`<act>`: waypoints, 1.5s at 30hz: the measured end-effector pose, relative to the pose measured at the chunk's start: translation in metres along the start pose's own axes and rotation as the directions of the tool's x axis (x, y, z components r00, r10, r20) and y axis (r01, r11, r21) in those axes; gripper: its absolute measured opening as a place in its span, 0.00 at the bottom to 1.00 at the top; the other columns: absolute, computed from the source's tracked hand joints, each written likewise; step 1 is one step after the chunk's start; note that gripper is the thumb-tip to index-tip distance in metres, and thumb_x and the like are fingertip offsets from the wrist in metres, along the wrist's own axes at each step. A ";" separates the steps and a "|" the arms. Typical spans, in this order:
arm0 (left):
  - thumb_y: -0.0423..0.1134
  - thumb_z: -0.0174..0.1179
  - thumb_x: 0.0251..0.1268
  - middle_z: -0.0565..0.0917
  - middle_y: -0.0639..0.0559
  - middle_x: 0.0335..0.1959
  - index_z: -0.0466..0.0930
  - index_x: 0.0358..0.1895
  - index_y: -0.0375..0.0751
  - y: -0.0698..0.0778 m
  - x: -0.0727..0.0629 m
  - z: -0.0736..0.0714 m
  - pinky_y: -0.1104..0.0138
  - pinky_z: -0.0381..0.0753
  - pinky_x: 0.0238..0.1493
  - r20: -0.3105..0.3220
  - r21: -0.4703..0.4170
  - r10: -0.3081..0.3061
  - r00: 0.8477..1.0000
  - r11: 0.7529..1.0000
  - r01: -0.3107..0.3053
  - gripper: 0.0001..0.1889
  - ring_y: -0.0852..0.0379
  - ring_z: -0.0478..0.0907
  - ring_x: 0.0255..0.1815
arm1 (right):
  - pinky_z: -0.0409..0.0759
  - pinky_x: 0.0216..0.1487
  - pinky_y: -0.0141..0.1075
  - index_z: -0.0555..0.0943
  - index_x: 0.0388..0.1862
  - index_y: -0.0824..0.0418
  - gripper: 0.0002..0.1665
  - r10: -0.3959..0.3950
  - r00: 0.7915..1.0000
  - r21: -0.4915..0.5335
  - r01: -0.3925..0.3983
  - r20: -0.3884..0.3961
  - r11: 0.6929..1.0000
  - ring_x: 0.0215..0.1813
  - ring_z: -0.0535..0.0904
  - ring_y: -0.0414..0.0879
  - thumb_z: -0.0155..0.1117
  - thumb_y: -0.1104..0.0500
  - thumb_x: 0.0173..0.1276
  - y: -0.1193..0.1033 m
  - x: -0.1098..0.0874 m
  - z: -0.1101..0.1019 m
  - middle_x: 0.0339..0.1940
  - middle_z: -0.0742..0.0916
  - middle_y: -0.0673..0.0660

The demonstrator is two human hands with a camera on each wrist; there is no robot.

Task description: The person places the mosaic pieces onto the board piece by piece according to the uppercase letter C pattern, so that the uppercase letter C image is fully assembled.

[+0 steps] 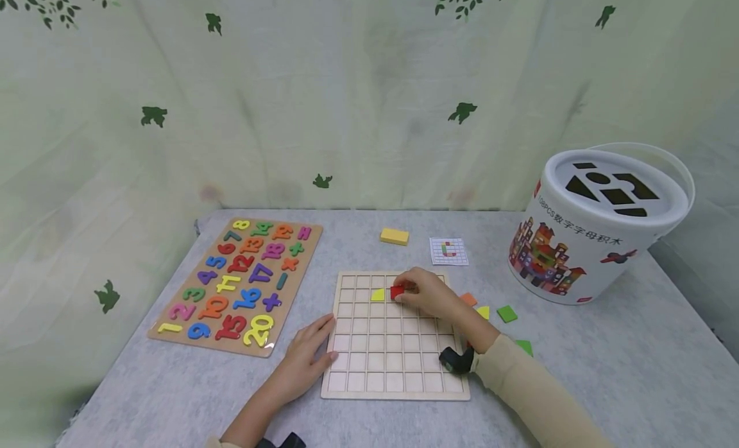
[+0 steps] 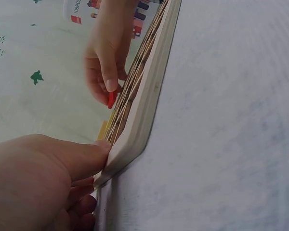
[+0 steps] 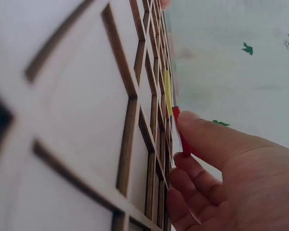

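A pale wooden grid board [image 1: 394, 395] lies on the table. My right hand [image 1: 430, 295] pinches a red square tile [image 1: 396, 292] between thumb and fingers over the board's upper rows. In the right wrist view the red tile [image 3: 182, 132] is tilted, held at its edges. Just left of it, a yellow tile [image 1: 378, 295] with a curved or slanted side sits in a grid cell. My left hand [image 1: 303, 358] rests against the board's left edge with fingers extended. The left wrist view shows the left thumb [image 2: 89, 156] touching the rim; some fingertips are partly hidden.
Right of the board lie green tiles [image 1: 507, 314], a yellow piece [image 1: 484, 312] and an orange piece [image 1: 469, 299], partly behind the right arm. A pattern card [image 1: 449, 251] and yellow block [image 1: 394, 236] lie behind. A number board [image 1: 242, 287] is left, a white bucket [image 1: 594, 236] right.
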State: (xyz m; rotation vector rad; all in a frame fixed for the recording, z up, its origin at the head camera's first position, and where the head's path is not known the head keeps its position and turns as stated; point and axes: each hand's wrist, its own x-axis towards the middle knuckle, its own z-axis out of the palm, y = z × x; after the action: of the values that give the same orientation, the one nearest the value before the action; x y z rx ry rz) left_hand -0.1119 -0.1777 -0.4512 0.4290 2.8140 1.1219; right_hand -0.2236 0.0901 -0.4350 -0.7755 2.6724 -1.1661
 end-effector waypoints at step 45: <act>0.35 0.57 0.61 0.55 0.49 0.69 0.58 0.66 0.36 -0.003 0.000 0.002 0.44 0.50 0.60 -0.002 0.001 0.014 1.000 1.000 -0.014 0.31 0.45 0.49 0.67 | 0.70 0.51 0.52 0.71 0.59 0.61 0.30 0.074 0.991 -0.013 -0.076 -0.108 0.997 0.54 0.70 0.58 0.65 0.56 0.58 0.021 -0.084 -0.074 0.57 0.74 0.59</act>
State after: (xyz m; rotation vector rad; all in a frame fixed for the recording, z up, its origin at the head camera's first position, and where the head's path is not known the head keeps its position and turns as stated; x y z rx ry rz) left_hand -0.1121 -0.1784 -0.4550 0.4482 2.8184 1.1239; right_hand -0.1822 0.1926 -0.4058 -0.6254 2.7754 -1.2011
